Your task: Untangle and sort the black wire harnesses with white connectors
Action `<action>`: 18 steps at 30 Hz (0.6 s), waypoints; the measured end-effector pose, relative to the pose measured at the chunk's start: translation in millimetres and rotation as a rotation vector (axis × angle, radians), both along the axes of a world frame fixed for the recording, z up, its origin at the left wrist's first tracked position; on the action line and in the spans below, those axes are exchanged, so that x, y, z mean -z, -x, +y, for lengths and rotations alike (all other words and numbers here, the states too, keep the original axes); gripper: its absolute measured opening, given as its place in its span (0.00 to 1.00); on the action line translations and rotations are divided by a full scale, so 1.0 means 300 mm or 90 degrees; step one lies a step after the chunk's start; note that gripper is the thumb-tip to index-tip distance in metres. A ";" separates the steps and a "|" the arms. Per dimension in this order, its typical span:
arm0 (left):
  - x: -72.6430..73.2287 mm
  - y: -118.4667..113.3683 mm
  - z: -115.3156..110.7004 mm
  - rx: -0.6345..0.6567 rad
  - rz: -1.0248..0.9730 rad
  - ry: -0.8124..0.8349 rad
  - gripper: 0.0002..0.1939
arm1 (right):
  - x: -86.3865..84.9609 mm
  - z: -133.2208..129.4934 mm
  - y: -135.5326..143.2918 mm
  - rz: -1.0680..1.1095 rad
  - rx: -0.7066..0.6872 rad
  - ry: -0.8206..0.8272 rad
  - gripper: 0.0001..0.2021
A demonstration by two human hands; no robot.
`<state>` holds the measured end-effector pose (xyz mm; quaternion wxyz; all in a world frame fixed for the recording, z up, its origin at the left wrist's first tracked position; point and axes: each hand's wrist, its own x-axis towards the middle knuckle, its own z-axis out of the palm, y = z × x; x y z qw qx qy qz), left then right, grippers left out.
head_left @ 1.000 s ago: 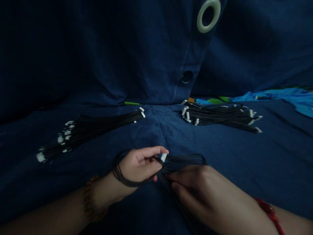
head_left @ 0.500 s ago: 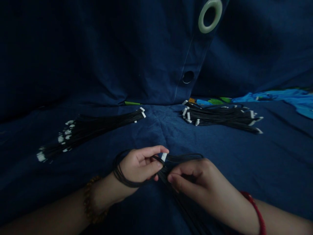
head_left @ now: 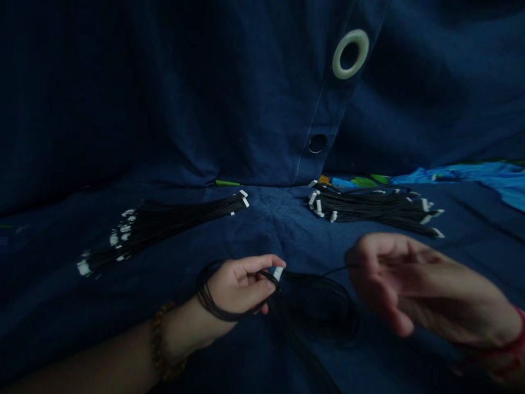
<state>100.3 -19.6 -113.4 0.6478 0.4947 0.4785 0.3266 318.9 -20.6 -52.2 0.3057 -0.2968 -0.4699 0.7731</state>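
Note:
My left hand (head_left: 241,287) pinches a bundle of black cables (head_left: 324,290) near a white connector (head_left: 278,273) at its fingertips. Several of the cables loop round the back of this hand, and others hang down toward the bottom edge. To the right, my right hand (head_left: 418,284) is raised and slightly blurred, its thumb apart from the curled fingers. One thin black cable runs from the bundle to the fingers of that hand; whether they grip it cannot be made out.
Black cables with white ends lie in a left pile (head_left: 176,221) and a right pile (head_left: 369,207) on dark blue cloth (head_left: 270,224). Behind hangs blue fabric with a pale ring (head_left: 337,57). Bright blue patterned cloth (head_left: 463,173) lies back right.
My right hand has moved right, away from my left hand, and its thumb has spread. A cable now stretches toward it, and the cables between the hands have fanned out. The view has shifted slightly.

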 end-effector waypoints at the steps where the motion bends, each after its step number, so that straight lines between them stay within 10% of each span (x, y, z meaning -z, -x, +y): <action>1: 0.000 0.000 -0.001 -0.004 0.004 0.001 0.17 | -0.014 0.008 -0.013 -0.003 0.036 -0.042 0.04; 5: 0.000 0.000 -0.007 -0.010 0.006 0.004 0.17 | -0.055 0.026 -0.031 -0.034 0.214 -0.223 0.11; 9: 0.001 0.002 -0.008 -0.011 0.010 0.003 0.16 | -0.074 0.014 -0.020 -0.018 0.443 -0.181 0.19; 14: 0.003 0.003 -0.003 -0.015 -0.009 0.015 0.16 | -0.031 -0.056 0.033 -0.176 0.060 -0.139 0.05; 18: 0.002 0.004 -0.006 -0.008 -0.039 0.035 0.15 | 0.033 -0.122 0.083 -0.573 0.004 -0.430 0.08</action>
